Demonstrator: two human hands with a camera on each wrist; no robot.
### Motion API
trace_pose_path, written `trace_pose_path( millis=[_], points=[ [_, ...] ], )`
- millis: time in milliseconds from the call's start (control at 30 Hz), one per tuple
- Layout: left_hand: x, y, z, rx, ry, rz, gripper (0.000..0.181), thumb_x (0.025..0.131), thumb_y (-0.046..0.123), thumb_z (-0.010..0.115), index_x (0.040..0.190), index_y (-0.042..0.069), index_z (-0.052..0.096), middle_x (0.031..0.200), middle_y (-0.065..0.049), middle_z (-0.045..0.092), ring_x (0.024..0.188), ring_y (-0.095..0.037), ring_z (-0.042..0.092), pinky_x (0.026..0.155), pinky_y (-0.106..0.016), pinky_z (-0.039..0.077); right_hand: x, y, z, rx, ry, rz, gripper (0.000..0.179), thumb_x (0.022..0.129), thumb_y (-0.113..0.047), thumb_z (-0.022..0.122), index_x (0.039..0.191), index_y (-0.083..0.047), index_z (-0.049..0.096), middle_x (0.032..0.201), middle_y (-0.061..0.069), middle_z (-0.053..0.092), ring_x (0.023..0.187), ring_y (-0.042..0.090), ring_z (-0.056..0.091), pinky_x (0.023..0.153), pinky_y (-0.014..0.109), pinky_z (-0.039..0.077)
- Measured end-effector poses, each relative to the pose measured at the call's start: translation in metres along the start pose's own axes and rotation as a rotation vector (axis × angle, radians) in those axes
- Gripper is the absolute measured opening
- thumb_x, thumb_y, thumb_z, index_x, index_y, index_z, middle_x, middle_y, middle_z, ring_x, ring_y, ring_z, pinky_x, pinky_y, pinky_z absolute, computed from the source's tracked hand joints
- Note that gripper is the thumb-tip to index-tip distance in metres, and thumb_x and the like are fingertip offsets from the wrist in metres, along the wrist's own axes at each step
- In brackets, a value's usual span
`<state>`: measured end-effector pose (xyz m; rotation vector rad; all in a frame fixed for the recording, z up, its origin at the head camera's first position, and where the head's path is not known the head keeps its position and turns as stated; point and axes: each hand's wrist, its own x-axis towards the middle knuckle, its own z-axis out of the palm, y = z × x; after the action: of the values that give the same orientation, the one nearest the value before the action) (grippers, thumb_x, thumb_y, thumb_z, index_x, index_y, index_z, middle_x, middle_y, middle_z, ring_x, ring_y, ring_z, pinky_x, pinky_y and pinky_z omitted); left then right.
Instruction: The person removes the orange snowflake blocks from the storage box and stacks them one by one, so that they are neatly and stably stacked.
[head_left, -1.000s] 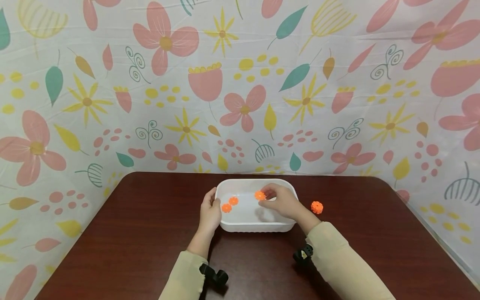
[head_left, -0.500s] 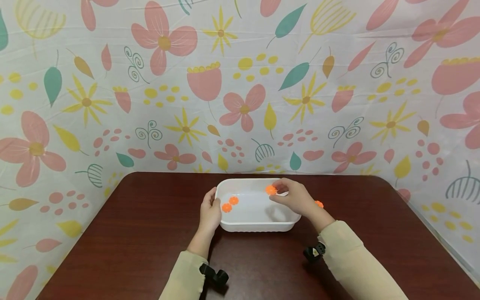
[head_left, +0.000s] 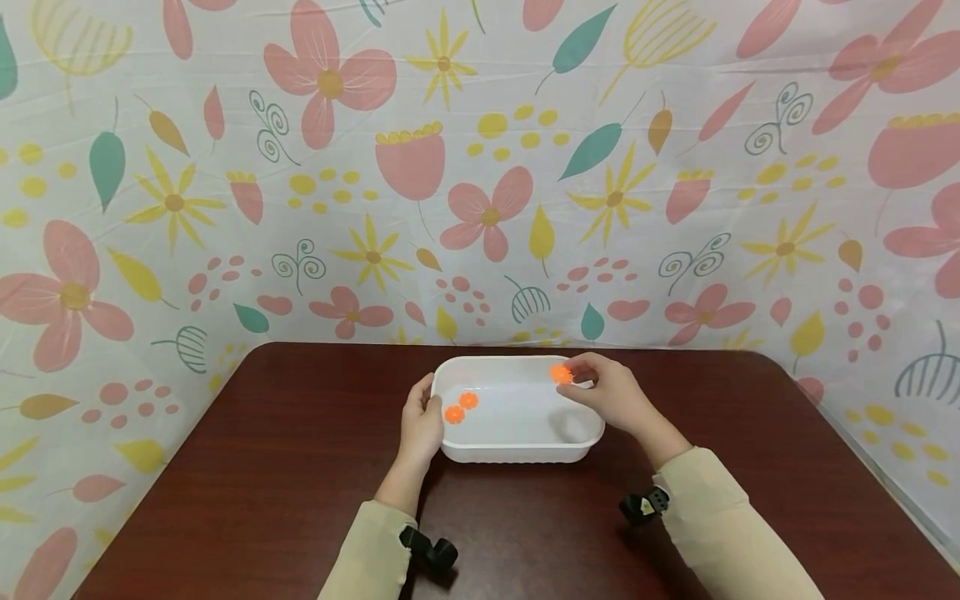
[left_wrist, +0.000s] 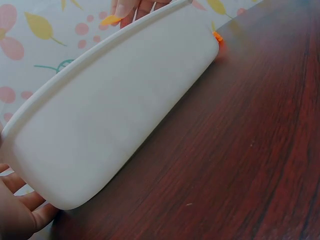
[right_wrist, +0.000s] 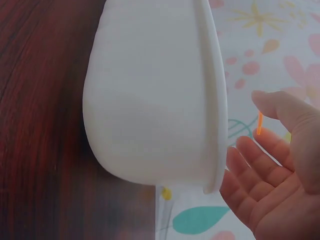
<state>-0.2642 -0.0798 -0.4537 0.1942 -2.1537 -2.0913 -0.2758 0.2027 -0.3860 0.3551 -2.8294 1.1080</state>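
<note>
A white plastic basin (head_left: 517, 454) stands on the table, and my left hand (head_left: 422, 427) grips its left end with the thumb at the rim. Two orange notched discs (head_left: 461, 407) lie inside, near that end. Over the basin's right rear corner, my right hand (head_left: 613, 393) pinches another orange disc (head_left: 561, 374) between thumb and index finger. This disc (right_wrist: 259, 123) appears edge-on in the right wrist view, above the rim, with the other fingers spread beside the basin. Part of an orange piece (left_wrist: 218, 36) shows past the basin's far end in the left wrist view; the right hand hides it from the head view.
The dark reddish-brown table (head_left: 300, 467) ends at a flower-patterned cloth (head_left: 480, 250) hanging behind it. Black wrist cameras are strapped on both sleeves, the left camera (head_left: 429, 550) close above the table.
My right hand has carried the pinched disc right and slightly back, from mid-basin to the right rear corner. It now covers the orange stack right of the basin. The left hand has stayed put.
</note>
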Motion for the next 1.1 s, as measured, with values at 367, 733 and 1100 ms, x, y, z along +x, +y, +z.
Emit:
trace_pose_path(
  millis=[367,733,1100],
  points=[
    [-0.001,0.001,0.000,0.005,0.015,-0.001,0.046,0.098,0.012,0.038,0.144,0.007,0.037,0.145,-0.015,0.042,0.131,-0.029,0.041,0.109,-0.047,0.035,-0.007,0.013,-0.013,-0.003,0.029,0.054,0.044,0.082,-0.038,0.072,0.115,-0.010,0.061,0.106,0.011,0.066,0.096,0.025,0.061,0.080,0.039,0.054],
    [0.000,0.000,0.000,0.012,0.010,-0.008,0.045,0.099,0.012,0.038,0.144,0.010,0.037,0.145,-0.014,0.041,0.132,-0.029,0.039,0.109,-0.047,0.034,-0.017,0.033,-0.019,0.070,0.086,0.132,0.052,0.083,-0.043,0.069,0.121,-0.010,0.057,0.114,0.015,0.063,0.102,0.030,0.059,0.073,0.035,0.055],
    [0.000,0.001,0.001,0.008,0.017,-0.005,0.045,0.098,0.012,0.038,0.143,0.010,0.038,0.144,-0.014,0.043,0.131,-0.028,0.041,0.109,-0.046,0.035,-0.034,0.060,-0.029,0.072,0.167,0.180,0.060,0.084,-0.049,0.065,0.125,-0.005,0.055,0.116,0.018,0.060,0.105,0.031,0.055,0.076,0.027,0.049]
  ],
)
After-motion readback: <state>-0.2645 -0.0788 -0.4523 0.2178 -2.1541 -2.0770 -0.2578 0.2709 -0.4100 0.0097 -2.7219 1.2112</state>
